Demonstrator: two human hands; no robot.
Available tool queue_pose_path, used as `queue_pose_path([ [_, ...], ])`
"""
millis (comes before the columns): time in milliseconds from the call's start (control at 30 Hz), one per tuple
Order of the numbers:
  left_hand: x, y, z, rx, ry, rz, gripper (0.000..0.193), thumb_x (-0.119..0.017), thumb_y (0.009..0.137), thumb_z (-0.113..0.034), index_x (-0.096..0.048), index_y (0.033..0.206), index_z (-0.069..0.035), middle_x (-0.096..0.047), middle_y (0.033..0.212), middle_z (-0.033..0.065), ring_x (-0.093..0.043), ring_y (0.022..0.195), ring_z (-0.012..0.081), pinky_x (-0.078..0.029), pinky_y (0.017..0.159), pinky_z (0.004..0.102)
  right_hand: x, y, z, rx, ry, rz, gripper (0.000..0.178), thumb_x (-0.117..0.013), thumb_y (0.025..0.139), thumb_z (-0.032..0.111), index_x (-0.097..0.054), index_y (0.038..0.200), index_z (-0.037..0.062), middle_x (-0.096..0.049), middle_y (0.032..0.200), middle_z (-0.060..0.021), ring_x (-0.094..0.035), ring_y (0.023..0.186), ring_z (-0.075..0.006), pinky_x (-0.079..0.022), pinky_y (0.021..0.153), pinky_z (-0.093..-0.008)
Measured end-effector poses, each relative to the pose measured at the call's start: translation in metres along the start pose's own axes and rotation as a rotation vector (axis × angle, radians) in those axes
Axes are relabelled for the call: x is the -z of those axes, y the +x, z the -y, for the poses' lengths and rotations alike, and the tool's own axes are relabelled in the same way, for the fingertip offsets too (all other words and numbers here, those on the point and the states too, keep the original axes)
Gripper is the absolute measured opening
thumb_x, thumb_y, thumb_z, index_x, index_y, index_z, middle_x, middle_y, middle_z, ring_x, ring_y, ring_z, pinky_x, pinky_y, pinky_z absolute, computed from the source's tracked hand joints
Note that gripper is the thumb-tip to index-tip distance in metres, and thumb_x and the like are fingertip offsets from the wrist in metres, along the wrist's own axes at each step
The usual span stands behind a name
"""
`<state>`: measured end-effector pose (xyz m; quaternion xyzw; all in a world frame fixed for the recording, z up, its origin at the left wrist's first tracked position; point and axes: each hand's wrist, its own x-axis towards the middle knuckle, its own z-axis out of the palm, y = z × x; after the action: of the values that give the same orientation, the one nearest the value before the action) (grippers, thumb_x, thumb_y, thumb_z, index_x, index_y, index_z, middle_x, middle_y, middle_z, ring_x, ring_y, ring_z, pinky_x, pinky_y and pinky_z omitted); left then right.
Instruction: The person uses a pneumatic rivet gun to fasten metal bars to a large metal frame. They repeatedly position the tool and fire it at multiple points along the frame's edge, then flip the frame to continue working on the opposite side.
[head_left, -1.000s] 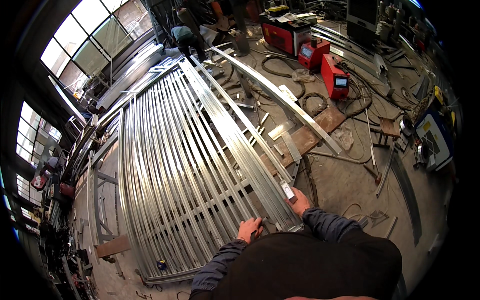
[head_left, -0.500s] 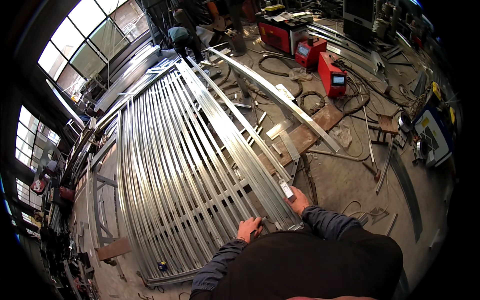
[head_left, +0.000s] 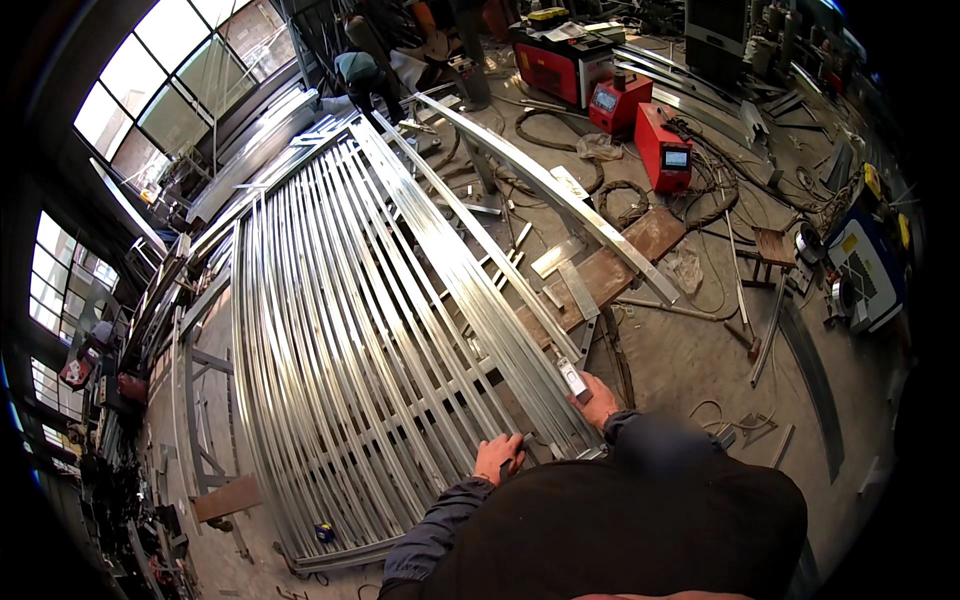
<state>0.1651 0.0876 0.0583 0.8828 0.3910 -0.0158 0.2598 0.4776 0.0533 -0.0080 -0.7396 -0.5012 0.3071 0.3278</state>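
Observation:
A large panel of parallel silver metal bars (head_left: pixel 350 300) lies in front of me, its near end by my body. My left hand (head_left: pixel 497 458) rests at the near right part of the panel, fingers curled. Something small and dark shows under them, too small to name. My right hand (head_left: pixel 598 402) is closed around a small white-and-silver rectangular piece (head_left: pixel 573 379), at the near end of a long thin metal bar (head_left: pixel 475 228) along the panel's right side. The hidden fingertips of that hand lie beneath the piece.
A blue tape measure (head_left: pixel 324 533) lies on the panel's near left corner. Right of the panel are a long metal beam (head_left: pixel 560 195), a brown plank (head_left: pixel 640 245), red machines (head_left: pixel 663 150) and cables. Another person (head_left: pixel 365 80) bends over beyond the far end.

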Motion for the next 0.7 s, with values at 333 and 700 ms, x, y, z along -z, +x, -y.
queue_pose_path([
  [333, -0.0028, -0.0007, 0.0005, 0.019, 0.012, 0.015, 0.025, -0.062, 0.104, -0.031, -0.062, 0.121, -0.014, -0.063, 0.1, 0.0143, -0.063, 0.095, 0.0386, -0.042, 0.083, 0.0501, -0.0011, -0.0001, -0.0016, 0.019, -0.019, 0.003, 0.066, -0.073, 0.101, 0.049, -0.051, 0.153, 0.0141, -0.062, 0.137, -0.0177, -0.063, 0.122, -0.0441, -0.054, 0.102, -0.0515],
  [700, -0.0022, -0.0012, 0.0023, 0.0, -0.001, 0.0, 0.026, -0.063, 0.103, -0.031, -0.063, 0.123, -0.014, -0.063, 0.1, 0.0142, -0.063, 0.096, 0.0384, -0.043, 0.084, 0.0502, -0.0036, -0.0005, -0.0023, 0.044, -0.033, -0.043, 0.067, -0.074, 0.1, 0.048, -0.051, 0.153, 0.0145, -0.064, 0.135, -0.0174, -0.064, 0.122, -0.0438, -0.055, 0.101, -0.0507],
])
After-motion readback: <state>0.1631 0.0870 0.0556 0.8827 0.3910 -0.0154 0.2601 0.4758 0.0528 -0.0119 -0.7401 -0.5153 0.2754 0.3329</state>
